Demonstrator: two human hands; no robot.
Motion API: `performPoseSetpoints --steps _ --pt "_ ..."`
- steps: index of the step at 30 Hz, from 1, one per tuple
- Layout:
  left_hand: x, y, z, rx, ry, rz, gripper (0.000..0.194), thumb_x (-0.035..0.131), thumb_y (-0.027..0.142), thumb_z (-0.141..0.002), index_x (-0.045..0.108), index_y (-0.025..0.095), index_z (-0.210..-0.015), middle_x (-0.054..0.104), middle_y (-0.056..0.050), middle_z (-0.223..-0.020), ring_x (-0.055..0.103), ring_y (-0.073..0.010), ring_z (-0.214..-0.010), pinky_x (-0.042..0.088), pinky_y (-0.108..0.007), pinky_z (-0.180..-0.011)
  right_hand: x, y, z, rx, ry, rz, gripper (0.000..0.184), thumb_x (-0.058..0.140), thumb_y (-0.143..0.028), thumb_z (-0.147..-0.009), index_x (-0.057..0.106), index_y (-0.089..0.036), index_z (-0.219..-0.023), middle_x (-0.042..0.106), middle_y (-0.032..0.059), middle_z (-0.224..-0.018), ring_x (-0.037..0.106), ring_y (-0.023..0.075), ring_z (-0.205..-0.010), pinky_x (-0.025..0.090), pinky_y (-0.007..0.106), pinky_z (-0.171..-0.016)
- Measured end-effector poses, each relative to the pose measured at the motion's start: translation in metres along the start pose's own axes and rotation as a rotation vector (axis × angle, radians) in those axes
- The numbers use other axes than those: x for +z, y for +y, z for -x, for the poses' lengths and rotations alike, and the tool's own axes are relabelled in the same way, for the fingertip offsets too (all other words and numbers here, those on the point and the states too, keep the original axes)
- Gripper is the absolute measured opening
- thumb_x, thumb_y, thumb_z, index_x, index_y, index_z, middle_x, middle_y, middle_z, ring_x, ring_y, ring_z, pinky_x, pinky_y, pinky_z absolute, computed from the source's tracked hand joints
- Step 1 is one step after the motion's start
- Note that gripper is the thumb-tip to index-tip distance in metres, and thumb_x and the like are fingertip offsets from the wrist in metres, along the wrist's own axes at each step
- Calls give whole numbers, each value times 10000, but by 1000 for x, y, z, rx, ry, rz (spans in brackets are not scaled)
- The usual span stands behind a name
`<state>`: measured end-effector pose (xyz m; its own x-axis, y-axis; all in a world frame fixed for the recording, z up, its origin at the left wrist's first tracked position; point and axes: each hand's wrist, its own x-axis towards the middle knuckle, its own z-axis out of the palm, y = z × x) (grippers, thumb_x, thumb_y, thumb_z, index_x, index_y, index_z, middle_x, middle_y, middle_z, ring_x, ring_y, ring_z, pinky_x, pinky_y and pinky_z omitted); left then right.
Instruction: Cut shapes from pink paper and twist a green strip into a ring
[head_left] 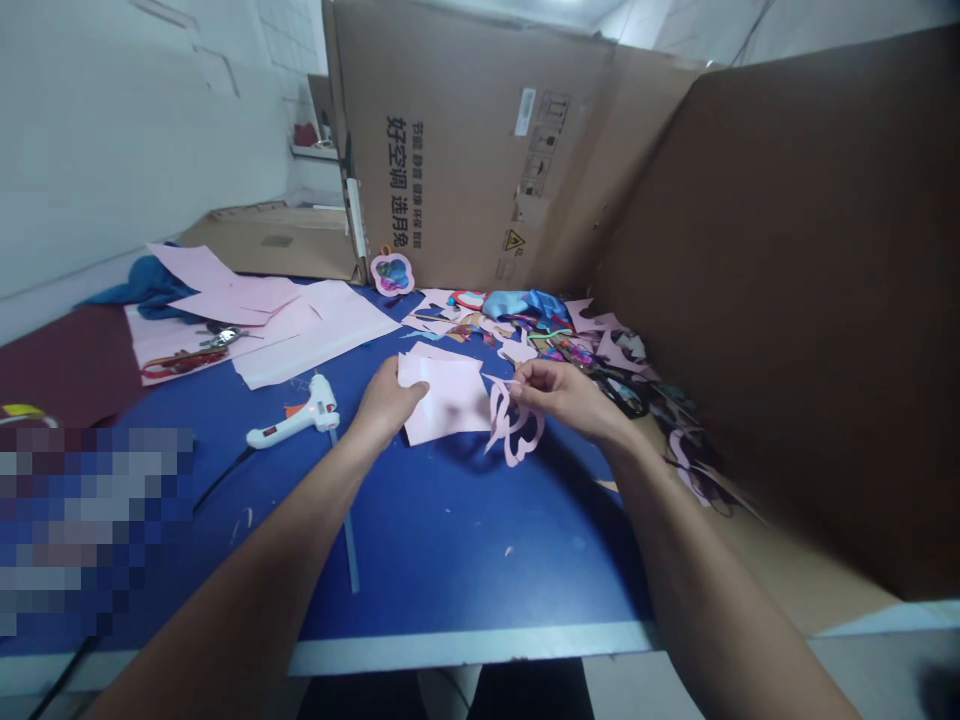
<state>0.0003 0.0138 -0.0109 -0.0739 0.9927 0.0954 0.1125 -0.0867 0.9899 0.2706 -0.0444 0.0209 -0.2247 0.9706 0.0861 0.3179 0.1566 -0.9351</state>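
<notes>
My left hand (pixel 390 402) grips pale pink paper sheets (pixel 451 400) by their left edge, thumb on top, just above the blue table. To the right, my right hand (pixel 551 392) pinches a pink paper cutout (pixel 517 430) with curling, openwork strips that hangs below the fingers. The cutout is close beside the sheets' right edge; whether the two touch, I cannot tell. Left of my left hand lies a white glue gun (pixel 300 415) on its side, its nozzle pointing away from me. A thin light-blue strip (pixel 351 550) lies near my left forearm.
Tall cardboard panels (pixel 465 140) stand at the back and right. Paper scraps, shiny blue ribbon (pixel 529 308) and scissors (pixel 626 398) are heaped at the back right. Larger pink sheets (pixel 315 325) lie at the back left. A flower-shaped ornament (pixel 392 274) leans on the cardboard.
</notes>
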Motion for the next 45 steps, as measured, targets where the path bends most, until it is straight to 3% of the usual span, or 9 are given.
performPoseSetpoints --steps 2,4,8,12,18,25,31,35,45 --pt "0 10 6 180 156 28 529 849 14 -585 750 210 -1067 692 -141 -1354 484 -351 -1454 416 -403 -1174 3 2 -2 -4 35 9 383 779 -555 -865 649 -195 -863 745 44 -806 664 158 -654 496 258 -566" --pt "3 21 13 290 182 69 527 855 34 -643 755 227 -1123 662 -119 -1399 473 -310 -1459 419 -334 -1152 8 4 -5 -33 64 40 347 767 -523 -870 642 -199 -852 726 31 -772 651 157 -645 488 255 -554" --pt "14 32 22 -43 -114 202 218 819 303 -852 760 179 -1021 763 -129 -1002 721 -244 -917 554 -312 -811 18 7 -9 -96 136 114 238 723 -423 -878 636 -206 -835 683 7 -709 612 150 -630 469 257 -562" --pt "20 28 28 -385 -397 327 513 686 656 -901 747 151 -970 775 -172 -880 703 -228 -664 548 -332 -614 25 5 -8 -107 213 235 168 677 -362 -903 646 -212 -833 688 5 -697 605 156 -614 452 275 -575" --pt "23 25 36 -346 -557 319 169 768 328 -875 770 159 -871 766 -109 -775 714 -185 -643 539 -265 -585 35 2 -5 -148 240 360 74 674 -284 -908 696 -220 -877 728 10 -797 634 167 -675 477 297 -648" --pt "23 28 32 -315 -429 381 65 721 147 -844 775 154 -880 785 -123 -815 722 -174 -608 472 -223 -494 37 6 -10 -62 220 -4 476 831 -375 -784 682 -244 -1217 711 80 -1249 694 186 -852 574 321 -719" --pt "23 25 27 -200 -333 378 77 693 182 -886 767 182 -907 790 -102 -854 731 -176 -634 501 -243 -535 35 7 -12 57 209 -176 490 865 -382 -754 678 -207 -1171 755 46 -898 715 196 -715 564 306 -610" --pt "25 22 27 -202 -331 396 94 727 212 -879 754 188 -965 787 -99 -871 757 -200 -681 527 -259 -567 36 8 -11 82 229 -192 366 880 -441 -730 693 -198 -931 723 17 -714 661 169 -599 542 291 -561" --pt "25 15 28 -189 -349 352 244 787 155 -784 728 182 -1019 798 -107 -867 766 -227 -703 553 -269 -545 36 10 -13 32 299 -172 389 867 -540 -726 707 -196 -808 719 38 -684 606 151 -549 463 266 -501"
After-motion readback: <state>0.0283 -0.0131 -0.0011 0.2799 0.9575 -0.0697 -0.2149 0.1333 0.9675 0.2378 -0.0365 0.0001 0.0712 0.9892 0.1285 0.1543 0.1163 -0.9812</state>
